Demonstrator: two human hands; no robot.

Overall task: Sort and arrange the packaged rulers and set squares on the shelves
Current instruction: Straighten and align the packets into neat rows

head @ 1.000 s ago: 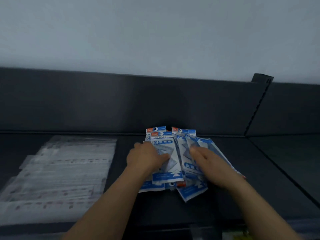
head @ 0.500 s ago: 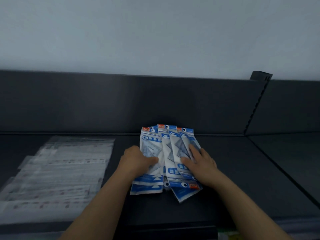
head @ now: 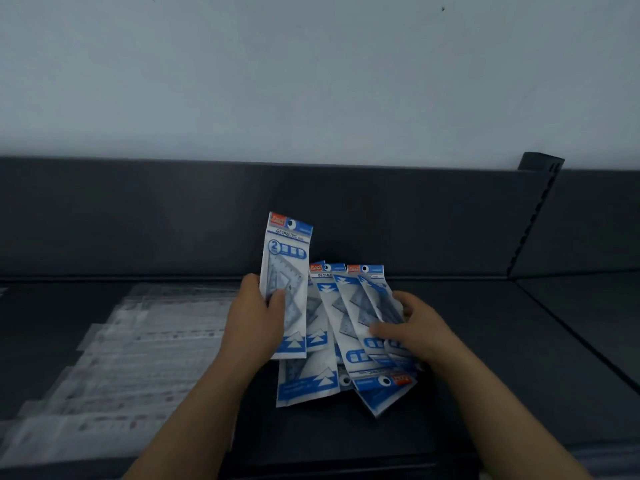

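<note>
Several blue-and-white set square packs [head: 349,341] lie fanned and overlapping on the dark shelf [head: 485,358]. My left hand [head: 254,320] grips one set square pack [head: 285,268] and holds it upright, lifted above the rest, its header toward the back panel. My right hand [head: 412,327] rests on the right side of the fan, fingers curled over two or three packs. To the left, clear-packaged rulers [head: 131,362] lie in a stepped row on the same shelf.
A dark back panel [head: 173,216] rises behind the shelf, with a pale wall above. A slotted upright post [head: 533,216] divides this bay from a bare shelf section [head: 595,313] on the right.
My left hand has lifted one set square pack up off the pile. The right hand stays pressed on the fanned packs, which have shifted slightly.
</note>
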